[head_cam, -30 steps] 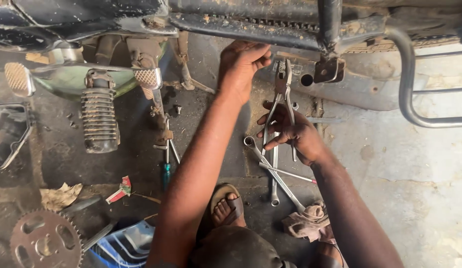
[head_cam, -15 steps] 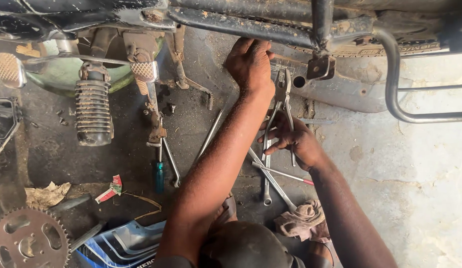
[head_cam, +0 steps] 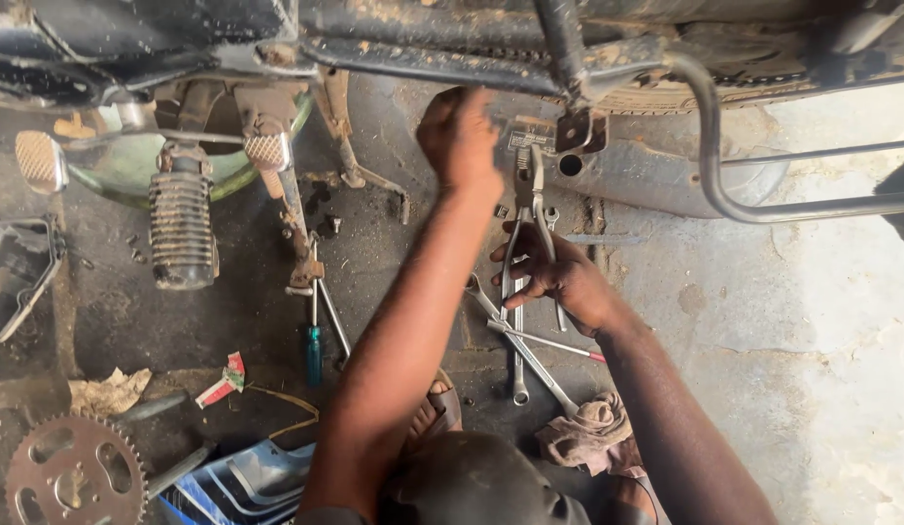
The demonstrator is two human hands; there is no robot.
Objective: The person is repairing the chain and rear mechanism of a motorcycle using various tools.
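From the head camera, pliers (head_cam: 527,194) are gripped by the right hand (head_cam: 559,277), their nose raised just under the frame bracket (head_cam: 580,131). The left hand (head_cam: 459,136) is clenched left of that bracket; what it grasps cannot be told. Spanners (head_cam: 518,340) are spread on the floor (head_cam: 724,321) below the bracket.

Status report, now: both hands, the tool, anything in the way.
Left hand up at frame tube. Right hand gripping pliers. Wrenches lie below.

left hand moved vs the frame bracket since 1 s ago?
Barely. The left hand stays raised just left of the frame bracket, fingers now curled tighter. Most of the apparent shift is camera motion.
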